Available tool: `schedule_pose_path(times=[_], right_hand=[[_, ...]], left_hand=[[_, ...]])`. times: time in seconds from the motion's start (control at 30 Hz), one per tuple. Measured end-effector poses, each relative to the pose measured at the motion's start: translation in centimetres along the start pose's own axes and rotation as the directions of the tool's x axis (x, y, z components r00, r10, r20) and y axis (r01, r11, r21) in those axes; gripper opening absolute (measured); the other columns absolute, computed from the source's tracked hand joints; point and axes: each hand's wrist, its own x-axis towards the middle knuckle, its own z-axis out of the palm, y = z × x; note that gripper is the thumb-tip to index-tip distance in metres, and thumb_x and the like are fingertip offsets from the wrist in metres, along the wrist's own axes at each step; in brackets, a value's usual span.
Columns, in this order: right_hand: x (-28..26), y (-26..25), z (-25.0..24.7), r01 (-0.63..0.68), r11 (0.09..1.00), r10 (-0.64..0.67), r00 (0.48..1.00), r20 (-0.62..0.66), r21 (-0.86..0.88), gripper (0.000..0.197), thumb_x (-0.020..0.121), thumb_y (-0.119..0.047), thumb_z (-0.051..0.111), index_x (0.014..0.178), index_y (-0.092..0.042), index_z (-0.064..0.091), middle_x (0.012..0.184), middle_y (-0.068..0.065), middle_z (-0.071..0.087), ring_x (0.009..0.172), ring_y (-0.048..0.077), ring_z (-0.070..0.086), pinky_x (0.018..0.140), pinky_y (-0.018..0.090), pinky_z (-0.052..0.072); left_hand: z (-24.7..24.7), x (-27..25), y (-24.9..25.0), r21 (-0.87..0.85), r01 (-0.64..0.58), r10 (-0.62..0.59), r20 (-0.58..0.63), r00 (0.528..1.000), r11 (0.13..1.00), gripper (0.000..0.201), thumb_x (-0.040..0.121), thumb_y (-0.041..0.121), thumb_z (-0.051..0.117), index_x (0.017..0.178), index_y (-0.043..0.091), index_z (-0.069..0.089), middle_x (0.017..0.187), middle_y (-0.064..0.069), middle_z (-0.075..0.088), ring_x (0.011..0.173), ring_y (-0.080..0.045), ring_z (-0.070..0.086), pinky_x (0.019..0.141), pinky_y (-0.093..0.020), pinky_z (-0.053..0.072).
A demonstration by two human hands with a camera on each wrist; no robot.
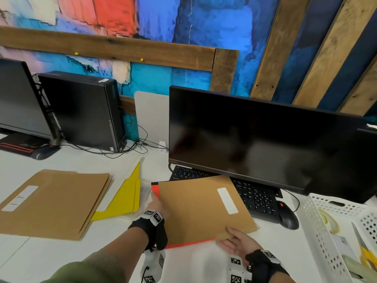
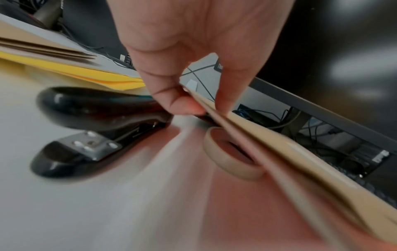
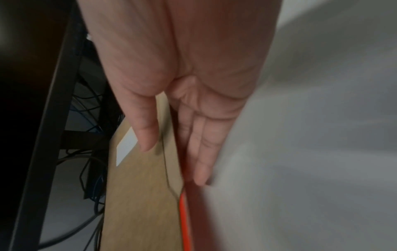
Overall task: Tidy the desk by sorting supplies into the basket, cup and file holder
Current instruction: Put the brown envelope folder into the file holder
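Observation:
A brown folder (image 1: 202, 207) with a white label lies on top of an orange folder (image 1: 189, 244), and both hover just above the desk in front of the keyboard. My left hand (image 1: 156, 203) pinches their left edge between thumb and fingers (image 2: 182, 101). My right hand (image 1: 234, 240) holds the near right corner, thumb (image 3: 146, 135) on top of the brown folder (image 3: 139, 195) and fingers underneath beside the orange edge (image 3: 183, 220). Under the lifted folders (image 2: 279, 152), the left wrist view shows a black stapler (image 2: 94, 129) and a tan tape roll (image 2: 225, 161) on the desk.
A white perforated basket (image 1: 318, 231) at the right holds tape (image 1: 328, 219) and yellow scissors (image 1: 367, 256). More brown folders (image 1: 55, 203) and a yellow folder (image 1: 126, 197) lie at the left. A monitor (image 1: 265, 139), keyboard (image 1: 255, 197) and mouse (image 1: 287, 217) stand behind.

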Motion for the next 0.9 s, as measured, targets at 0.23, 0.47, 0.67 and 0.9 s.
schedule_pose_path(times=[0.23, 0.47, 0.67, 0.9], right_hand=[[-0.1, 0.2, 0.2, 0.009, 0.996, -0.009, 1.000, 0.001, 0.089, 0.031, 0.092, 0.006, 0.047, 0.122, 0.004, 0.049, 0.086, 0.026, 0.070, 0.060, 0.033, 0.071, 0.047, 0.037, 0.057], [-1.8, -2.2, -2.6, 0.108, 0.991, -0.097, 0.988, -0.124, 0.081, 0.024, 0.090, 0.003, 0.048, 0.114, 0.001, 0.053, 0.109, 0.020, 0.057, 0.081, 0.033, 0.058, 0.044, 0.032, 0.056], [-3.9, -3.2, -5.2, 0.149, 0.987, -0.137, 0.972, -0.189, 0.053, 0.012, 0.085, -0.006, 0.047, 0.092, -0.004, 0.057, 0.080, 0.017, 0.065, 0.075, 0.032, 0.057, 0.064, 0.037, 0.050], [-5.9, -2.3, -6.2, 0.178, 0.983, -0.181, 0.970, -0.161, -0.033, 0.016, 0.088, -0.013, 0.047, 0.094, -0.002, 0.057, 0.081, 0.021, 0.066, 0.078, 0.035, 0.058, 0.067, 0.039, 0.048]], left_hand=[[-0.5, -1.4, -0.5, 0.178, 0.072, -0.081, 0.043, 0.996, 0.981, 0.059, 0.084, 0.029, 0.050, 0.136, 0.010, 0.028, 0.135, -0.010, 0.046, 0.123, -0.031, 0.048, 0.103, -0.048, 0.042], [0.2, -1.9, 2.7, 0.210, -0.099, 0.091, 0.048, 0.995, 0.973, 0.053, 0.088, 0.034, 0.050, 0.135, 0.015, 0.036, 0.136, -0.011, 0.042, 0.128, -0.029, 0.041, 0.105, -0.037, 0.038], [2.8, -3.0, 4.7, 0.111, -0.173, 0.141, 0.250, 0.958, 0.979, 0.043, 0.096, 0.037, 0.041, 0.133, 0.014, 0.044, 0.133, 0.003, 0.046, 0.128, -0.025, 0.044, 0.105, -0.033, 0.034], [7.1, -2.9, 3.7, 0.153, -0.168, 0.092, 0.409, 0.908, 0.974, 0.060, 0.090, 0.044, 0.051, 0.142, 0.018, 0.036, 0.142, -0.002, 0.046, 0.124, -0.020, 0.049, 0.106, -0.029, 0.038]])
